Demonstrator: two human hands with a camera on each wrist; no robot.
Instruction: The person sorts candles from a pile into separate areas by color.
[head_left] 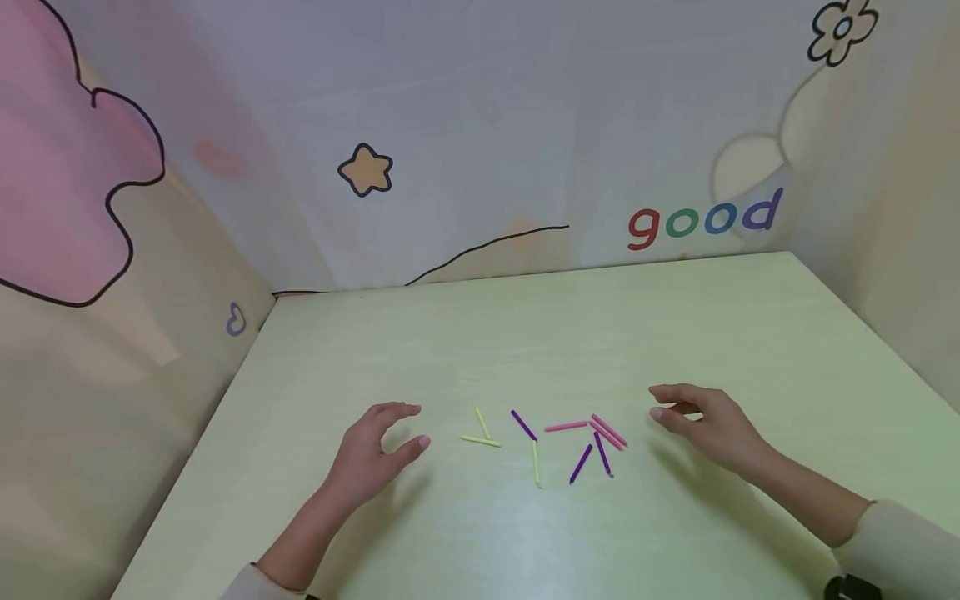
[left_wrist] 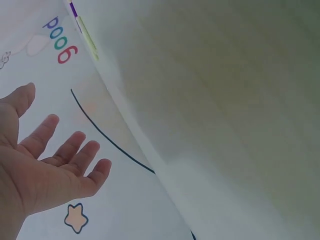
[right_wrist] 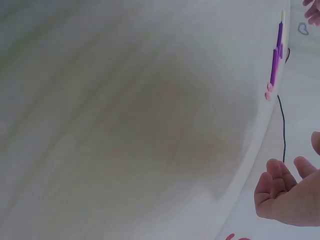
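Note:
Several short thin sticks lie between the two hands in the head view: a yellow pair touching or nearly so [head_left: 481,441], a purple stick [head_left: 523,425] with a yellow one [head_left: 536,463] below its end, pink sticks [head_left: 566,427] and two purple ones [head_left: 581,463] on the right. Left of them my left hand [head_left: 370,457] hovers with thumb and fingers apart, holding nothing; its spread fingers show in the left wrist view [left_wrist: 55,170]. To their right, my right hand [head_left: 712,425] is raised, fingers gently bent and nothing in them; the right wrist view shows it too [right_wrist: 290,197].
The pale green table [head_left: 450,350] extends behind and around the sticks. A printed cloth wall [head_left: 480,125] with a star and the word "good" stands along its back edge, with more walls at the left and right.

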